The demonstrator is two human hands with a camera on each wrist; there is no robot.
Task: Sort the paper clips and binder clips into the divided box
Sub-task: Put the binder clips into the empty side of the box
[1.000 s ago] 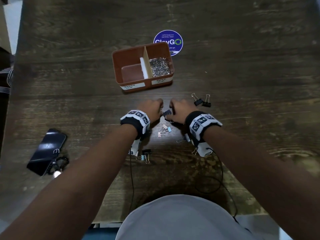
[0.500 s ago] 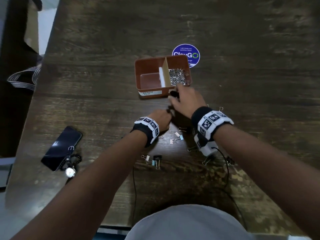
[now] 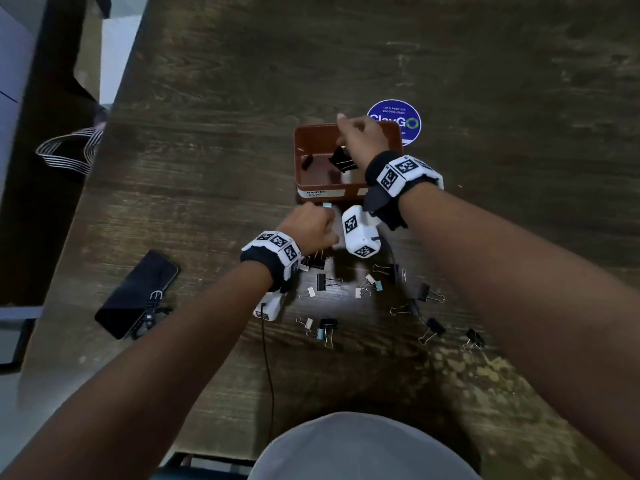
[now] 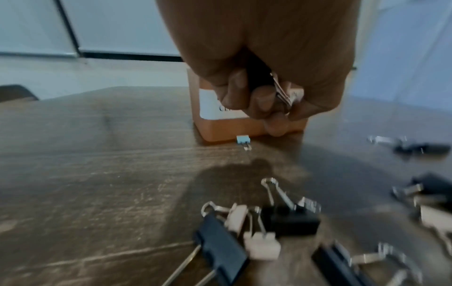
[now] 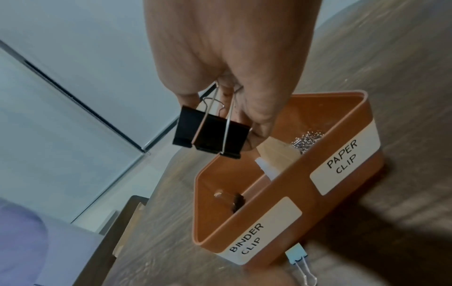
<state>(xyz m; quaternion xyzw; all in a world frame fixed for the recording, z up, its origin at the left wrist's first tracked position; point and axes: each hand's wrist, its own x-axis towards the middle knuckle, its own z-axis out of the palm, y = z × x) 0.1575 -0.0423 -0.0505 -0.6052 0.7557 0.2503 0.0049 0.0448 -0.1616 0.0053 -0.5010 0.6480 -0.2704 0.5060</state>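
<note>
From the head camera, I have my right hand (image 3: pixel 362 140) over the brown plastic divided box (image 3: pixel 298 161), its fingers pinching the wire handles of a large black binder clip (image 3: pixel 341 160) that hangs above the left compartment, labelled for binder clips. My left hand (image 3: pixel 309 226) sits just in front of the box, curled closed. Loose black and pale binder clips (image 3: pixel 398 296) are scattered on the dark wooden table (image 3: pixel 207 116) nearer me than the box, and a black phone (image 3: pixel 136 294) lies well to the box's left.

The left wrist camera shows that hand's fingers (image 4: pixel 259 100) clamped on small clips, the box wall close behind.

The right wrist camera shows one black clip (image 5: pixel 236 200) already in the binder compartment and silver paper clips (image 5: pixel 305 140) in the other. A small blue binder clip (image 5: pixel 296 256) lies against the box's front.

I judge this the drop step: next I release over that compartment, keeping left of the divider. There is open table beyond the box.
</note>
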